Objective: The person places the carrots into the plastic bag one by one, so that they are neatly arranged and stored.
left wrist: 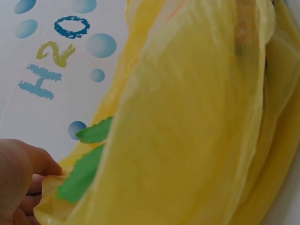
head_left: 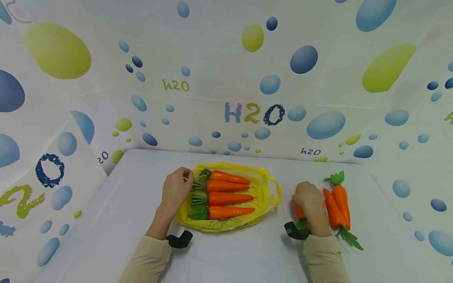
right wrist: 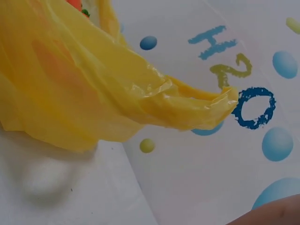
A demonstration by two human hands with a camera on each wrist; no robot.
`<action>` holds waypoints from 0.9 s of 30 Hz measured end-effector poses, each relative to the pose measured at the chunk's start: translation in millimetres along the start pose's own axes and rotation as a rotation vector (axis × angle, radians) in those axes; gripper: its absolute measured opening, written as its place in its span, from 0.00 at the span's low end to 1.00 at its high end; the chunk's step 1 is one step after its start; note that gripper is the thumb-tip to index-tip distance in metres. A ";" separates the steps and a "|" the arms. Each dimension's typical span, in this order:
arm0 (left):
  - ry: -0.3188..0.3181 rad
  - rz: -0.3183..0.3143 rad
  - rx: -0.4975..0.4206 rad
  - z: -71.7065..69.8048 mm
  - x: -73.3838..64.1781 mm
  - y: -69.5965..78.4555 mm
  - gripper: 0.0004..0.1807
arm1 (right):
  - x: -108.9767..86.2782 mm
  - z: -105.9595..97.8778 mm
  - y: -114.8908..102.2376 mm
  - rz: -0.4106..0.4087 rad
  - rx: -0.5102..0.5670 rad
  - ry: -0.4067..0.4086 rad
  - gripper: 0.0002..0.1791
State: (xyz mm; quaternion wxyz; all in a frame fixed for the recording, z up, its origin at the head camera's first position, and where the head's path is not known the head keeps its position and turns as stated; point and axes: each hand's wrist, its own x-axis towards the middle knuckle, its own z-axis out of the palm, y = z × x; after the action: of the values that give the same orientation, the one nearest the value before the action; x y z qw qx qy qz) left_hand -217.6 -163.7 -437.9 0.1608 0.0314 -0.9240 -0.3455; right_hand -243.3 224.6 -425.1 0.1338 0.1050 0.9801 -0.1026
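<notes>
The person's left hand [head_left: 177, 188] is at the left rim of a yellow bag [head_left: 226, 225], its grip pinched together on the plastic edge. Four carrots [head_left: 230, 198] lie side by side in the bag, just right of that grip, their green tops toward it. The right hand [head_left: 310, 198] is right of the bag, bent down over a carrot [head_left: 300, 212] on the worktop [head_left: 230, 259]; its fingertips are hidden, so whether that grip is clamped on the carrot cannot be told. Two more carrots [head_left: 341, 200] lie just right of it, leaves pointing opposite ways.
</notes>
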 end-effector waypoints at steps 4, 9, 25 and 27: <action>-0.004 -0.004 -0.002 0.0 -0.3 0.1 0.15 | -1.5 -1.4 0.8 -0.007 -0.014 -0.033 0.22; -0.002 -0.004 -0.004 -0.9 -0.1 0.5 0.15 | -2.1 -2.8 -0.4 -0.015 -0.024 -0.067 0.23; 0.001 0.009 -0.008 -0.3 -0.8 0.3 0.14 | -1.2 -2.7 -3.1 0.000 0.067 -0.020 0.29; -0.001 0.006 -0.011 -0.2 -1.2 0.4 0.14 | -0.9 -3.1 -3.3 -0.003 0.074 -0.017 0.29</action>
State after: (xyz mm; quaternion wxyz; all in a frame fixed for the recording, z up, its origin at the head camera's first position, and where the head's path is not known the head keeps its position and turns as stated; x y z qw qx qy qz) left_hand -216.3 -163.3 -437.9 0.1615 0.0276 -0.9223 -0.3500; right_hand -244.0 222.0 -421.3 0.1382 0.1075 0.9746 -0.1397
